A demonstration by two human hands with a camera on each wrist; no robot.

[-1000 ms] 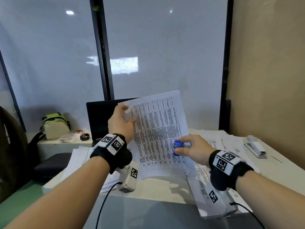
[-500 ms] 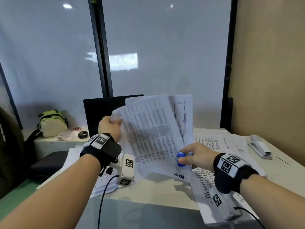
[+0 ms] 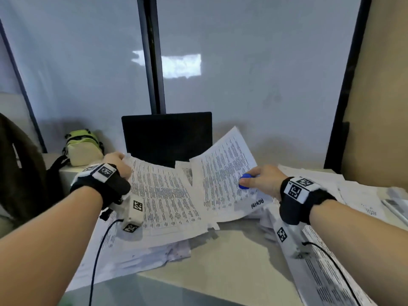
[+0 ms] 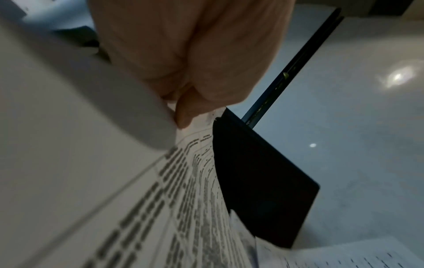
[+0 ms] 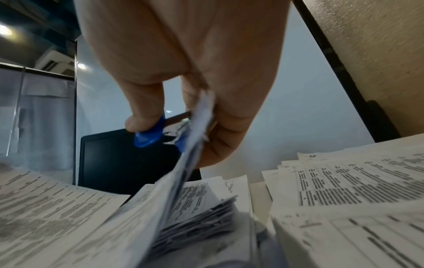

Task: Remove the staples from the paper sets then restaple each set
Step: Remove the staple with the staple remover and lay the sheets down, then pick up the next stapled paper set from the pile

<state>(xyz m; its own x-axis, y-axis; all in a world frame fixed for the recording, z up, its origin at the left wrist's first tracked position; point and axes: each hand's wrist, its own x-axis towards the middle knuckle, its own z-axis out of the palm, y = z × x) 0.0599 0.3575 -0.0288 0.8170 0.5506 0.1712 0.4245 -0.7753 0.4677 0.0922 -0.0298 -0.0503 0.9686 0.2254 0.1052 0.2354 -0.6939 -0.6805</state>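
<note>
Left hand (image 3: pixel 119 164) on printed sheet (image 3: pixel 163 195)

Paper piles (image 3: pixel 141 250) flank bare desk (image 3: pixel 231 261) — monitor (image 3: pixel 166 138) blocks behind.

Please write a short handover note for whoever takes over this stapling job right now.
Left hand: pinches the top corner of one set of printed white sheets, spread over the left paper pile.
Right hand: holds the small blue plastic staple remover together with the edge of a second batch of printed sheets.
The two batches are apart, so this set's staple looks already out.
The grey metal stapler lies untouched at the right edge of the pale desk.
Left to do: align the sheets, restaple them, then work through the remaining stacks. How many are finished cannot be told.
</note>
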